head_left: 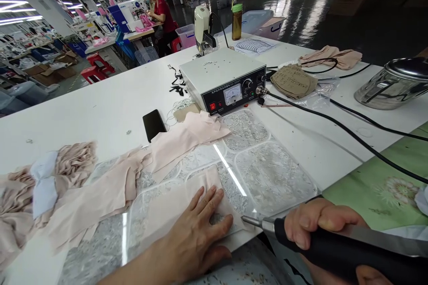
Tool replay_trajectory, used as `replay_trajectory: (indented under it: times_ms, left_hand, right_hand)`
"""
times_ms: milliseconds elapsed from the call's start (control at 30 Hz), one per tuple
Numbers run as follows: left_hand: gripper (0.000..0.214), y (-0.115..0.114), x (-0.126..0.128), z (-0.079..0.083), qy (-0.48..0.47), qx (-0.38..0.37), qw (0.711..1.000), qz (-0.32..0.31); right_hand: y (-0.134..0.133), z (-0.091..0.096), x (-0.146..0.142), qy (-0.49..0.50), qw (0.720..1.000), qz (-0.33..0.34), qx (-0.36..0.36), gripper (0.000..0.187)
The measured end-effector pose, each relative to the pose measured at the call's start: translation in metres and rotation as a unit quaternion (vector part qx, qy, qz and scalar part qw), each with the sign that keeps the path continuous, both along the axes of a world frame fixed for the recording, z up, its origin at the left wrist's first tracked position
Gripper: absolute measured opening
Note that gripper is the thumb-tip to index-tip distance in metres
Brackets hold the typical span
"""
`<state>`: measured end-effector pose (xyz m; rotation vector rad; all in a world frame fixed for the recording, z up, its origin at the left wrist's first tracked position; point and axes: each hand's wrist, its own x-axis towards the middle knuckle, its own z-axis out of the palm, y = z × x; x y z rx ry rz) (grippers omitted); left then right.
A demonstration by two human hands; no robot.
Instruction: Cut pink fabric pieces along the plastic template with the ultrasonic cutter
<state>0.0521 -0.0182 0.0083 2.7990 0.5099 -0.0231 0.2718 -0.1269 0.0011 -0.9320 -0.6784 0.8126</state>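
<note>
My left hand [197,231] lies flat, fingers spread, on a thin pale-pink fabric piece [167,209] on the clear-topped, stone-patterned mat [274,173]. My right hand [317,222] is wrapped round the black handle of an ultrasonic hand tool [334,249]. Its slim metal tip is at the right edge of the fabric, close to my left thumb; I cannot tell whether it touches. Beyond my left hand lies a stack of pink fabric pieces [187,138]. Another stack of cut pieces [96,196] rests to the left.
A control box [222,78] with a dial stands mid-table, its black cable [334,122] running right. Around it are a phone [154,124], brown patterns [294,81], a steel pot [394,82] and a bottle [236,22]. Bunched fabric [75,162] lies left. A person [162,13] sits at a sewing machine.
</note>
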Motion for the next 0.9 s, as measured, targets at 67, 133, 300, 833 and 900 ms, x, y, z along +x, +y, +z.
replay_trajectory:
  times_ms: [67, 133, 300, 833, 900]
  left_hand:
    - [0.051, 0.001, 0.0, 0.001, 0.005, -0.003, 1.0, -0.005]
    - [0.052, 0.002, 0.0, 0.003, 0.008, -0.005, 1.0, -0.012]
    - [0.053, 0.003, 0.001, 0.006, 0.014, -0.005, 1.0, -0.015]
    - [0.057, 0.004, 0.001, 0.007, 0.018, -0.003, 1.0, -0.022]
    - [0.056, 0.005, -0.001, 0.005, 0.002, -0.002, 1.0, -0.021]
  right_hand:
    - [0.007, 0.01, -0.003, -0.009, 1.0, 0.018, 0.019, 0.022]
    - [0.014, 0.019, -0.007, -0.02, 0.999, 0.02, 0.02, 0.018]
    - [0.021, 0.028, -0.011, -0.035, 0.999, 0.009, 0.022, 0.018]
    - [0.025, 0.031, -0.017, -0.051, 0.999, 0.006, 0.017, 0.013]
    - [0.027, 0.032, -0.017, -0.055, 0.998, 0.002, 0.022, 0.013]
